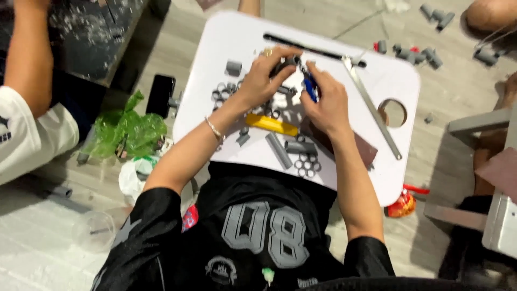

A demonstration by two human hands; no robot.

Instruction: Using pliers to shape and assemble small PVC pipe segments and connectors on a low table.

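Grey pipe piece (284, 64) sits at the far middle of the white tray (226, 37), pinched by the left hand (264, 75) while the right hand (326, 97) grips a blue tool (310, 89); cut rings (307, 164) lie finished, longer tubes (279, 150) uncut.

matt grey plastic pipe pieces (280, 150) lie on a smooth white tray (226, 37) beside a metal ruler (371, 108).

The table (237, 37) is plain white. On it lie grey pipe pieces (293, 146) and grey rings (307, 164), a yellow bar (272, 124), a silver ruler (371, 108) and a black strip (307, 46). A blue tool (311, 89) shows between the hands. On the floor at left sits a green plastic bag (126, 129); a red item (401, 205) lies at right.
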